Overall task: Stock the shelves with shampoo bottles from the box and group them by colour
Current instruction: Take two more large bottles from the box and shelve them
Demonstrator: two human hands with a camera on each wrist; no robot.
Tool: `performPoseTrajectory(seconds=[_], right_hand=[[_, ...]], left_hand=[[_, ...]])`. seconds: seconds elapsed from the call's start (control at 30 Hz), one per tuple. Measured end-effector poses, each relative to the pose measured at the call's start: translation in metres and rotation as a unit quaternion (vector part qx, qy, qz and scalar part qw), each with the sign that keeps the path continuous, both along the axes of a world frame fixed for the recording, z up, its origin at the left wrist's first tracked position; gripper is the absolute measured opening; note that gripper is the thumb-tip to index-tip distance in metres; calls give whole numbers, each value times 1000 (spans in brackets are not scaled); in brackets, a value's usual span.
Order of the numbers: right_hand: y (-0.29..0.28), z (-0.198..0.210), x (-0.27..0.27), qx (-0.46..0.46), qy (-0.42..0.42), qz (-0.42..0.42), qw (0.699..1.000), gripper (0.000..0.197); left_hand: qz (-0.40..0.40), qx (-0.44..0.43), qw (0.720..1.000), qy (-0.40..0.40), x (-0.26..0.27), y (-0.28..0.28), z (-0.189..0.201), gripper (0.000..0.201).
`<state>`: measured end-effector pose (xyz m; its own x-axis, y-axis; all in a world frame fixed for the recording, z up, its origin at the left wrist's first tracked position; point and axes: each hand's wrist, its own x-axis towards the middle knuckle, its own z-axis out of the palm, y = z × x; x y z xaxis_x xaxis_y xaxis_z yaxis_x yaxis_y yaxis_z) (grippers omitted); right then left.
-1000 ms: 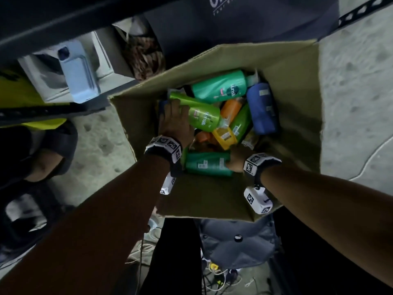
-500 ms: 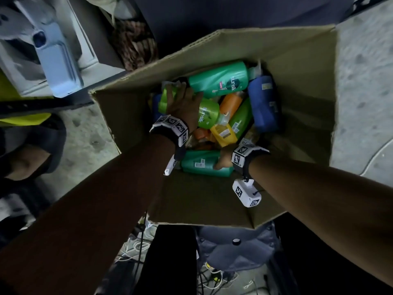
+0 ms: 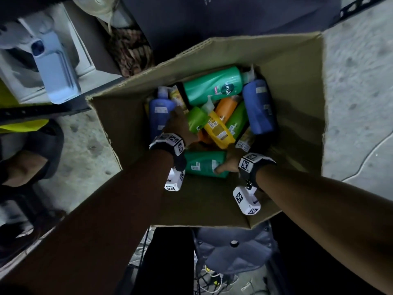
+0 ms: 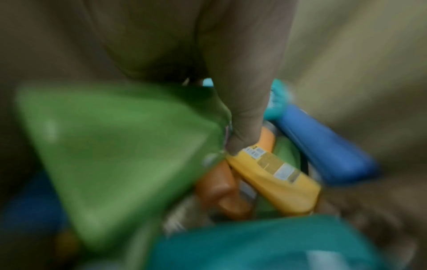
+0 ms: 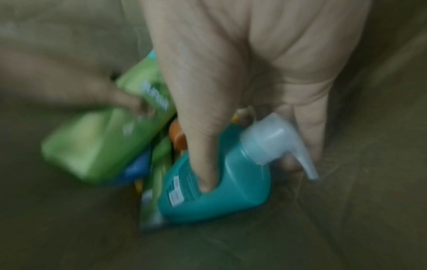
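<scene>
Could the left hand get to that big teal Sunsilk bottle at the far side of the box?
Probably yes: the teal Sunsilk bottle lies on top of the pile, uncovered, and the left hand is already inside the cardboard box, though gripping a light green bottle.

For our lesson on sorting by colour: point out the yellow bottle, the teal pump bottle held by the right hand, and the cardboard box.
yellow bottle (image 3: 217,129): head view, on its back label.
teal pump bottle (image 5: 231,197): right wrist view, on its body.
cardboard box (image 3: 297,86): head view, on the inner right wall.

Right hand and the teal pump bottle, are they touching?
Touching. The right wrist view shows the right hand with fingers curled around the teal pump bottle.
</scene>
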<state>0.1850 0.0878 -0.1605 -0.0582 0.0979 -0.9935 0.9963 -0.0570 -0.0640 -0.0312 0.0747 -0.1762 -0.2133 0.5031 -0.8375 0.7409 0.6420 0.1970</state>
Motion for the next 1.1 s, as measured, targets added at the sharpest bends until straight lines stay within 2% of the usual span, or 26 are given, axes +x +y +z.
performPoseTrajectory(seconds=[0.07,0.13,0.27,0.37,0.43,0.5,0.57,0.67,0.73,0.8,0.93,1.1], right_hand=[[5,8,1,-3,24,-76,997,109],[15,17,0,22,60,-117,991,99],[34,29,-9,135,100,-98,981,85],[35,30,-19,182,126,-142,965,85],[29,28,-25,211,132,-199,948,87],[19,23,-32,224,129,-274,927,90],[13,18,-38,219,112,-331,911,84],[13,7,-50,185,87,-296,933,66],[15,1,-56,172,71,-272,944,70],[14,-3,-59,194,64,-255,945,77],[-2,-7,-59,218,116,-320,915,70],[-8,10,-58,204,157,-351,900,71]], left_hand=[[74,5,997,-11,2,-9,-1,131],[117,-3,993,-14,2,-15,3,134],[195,-12,981,-7,-2,-31,12,138],[254,-10,967,0,-11,-41,22,137],[297,13,955,5,-18,-45,25,126],[329,40,943,11,-24,-47,27,103],[349,38,936,8,-27,-45,27,96],[346,2,938,-8,-30,-42,24,92],[337,-9,941,-12,-28,-44,22,83],[342,-7,940,-14,-25,-49,21,83],[360,12,933,-21,-18,-59,24,94],[362,15,931,-35,-6,-68,33,93]])
